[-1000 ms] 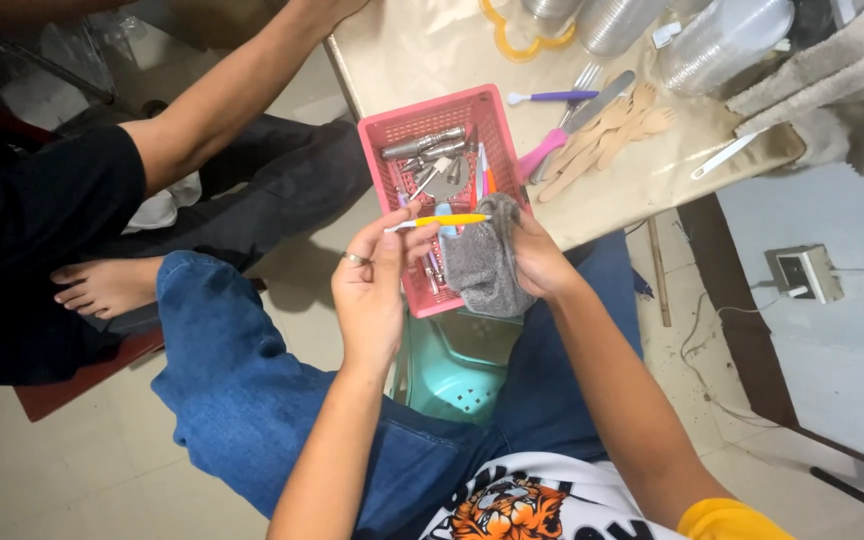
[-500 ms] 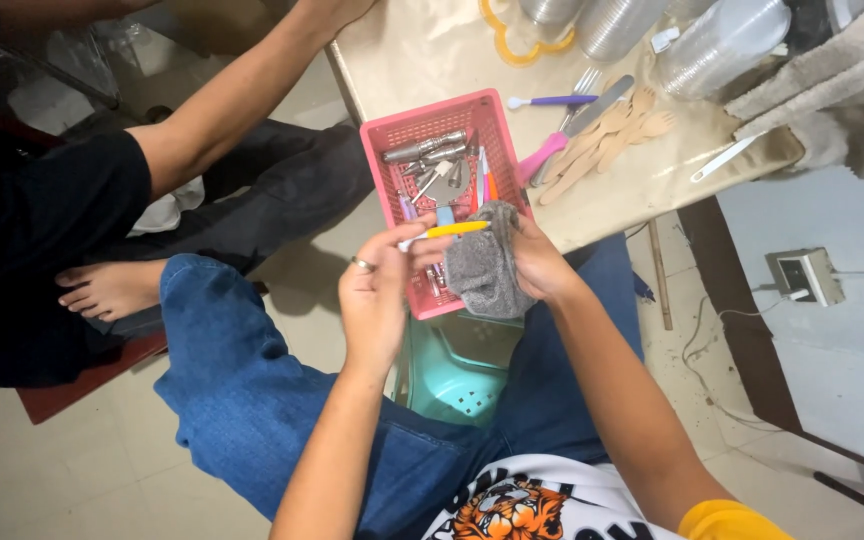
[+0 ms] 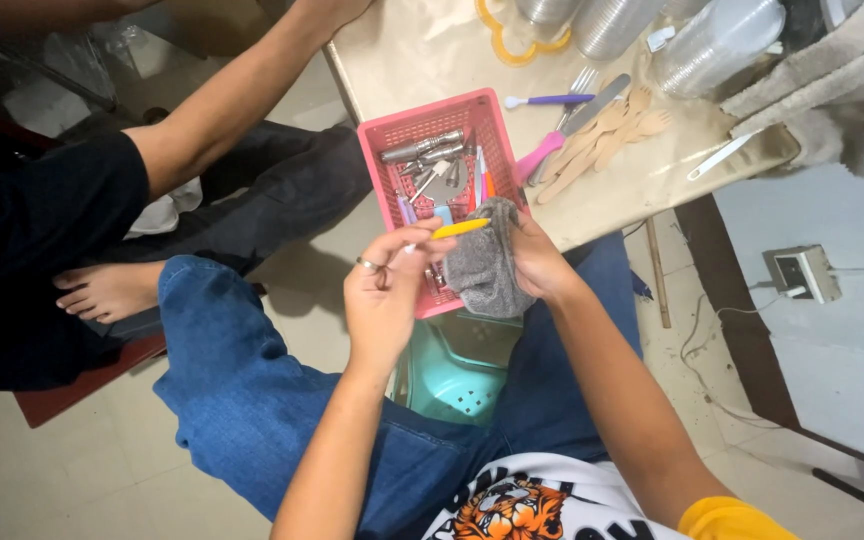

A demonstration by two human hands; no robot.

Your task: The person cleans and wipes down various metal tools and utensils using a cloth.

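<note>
My left hand (image 3: 384, 290) pinches a thin utensil with a yellow handle (image 3: 457, 229) by one end, a ring on one finger. My right hand (image 3: 535, 260) grips a grey cloth (image 3: 482, 265), and the yellow handle's other end meets that cloth. Both hands hover over the near end of a pink plastic basket (image 3: 384, 140) that overhangs the table edge and holds several metal and coloured utensils.
Another person sits at the left, one arm (image 3: 222, 110) reaching to the beige table (image 3: 422, 50). On the table lie wooden spoons and forks (image 3: 607, 135), a purple spoon (image 3: 552, 99), a knife, clear plastic lids. A teal stool (image 3: 457, 375) stands between my knees.
Both hands with the yellow-handled utensil and cloth have stayed over the basket; the left hand shifted slightly and the utensil's tilt changed a little.
</note>
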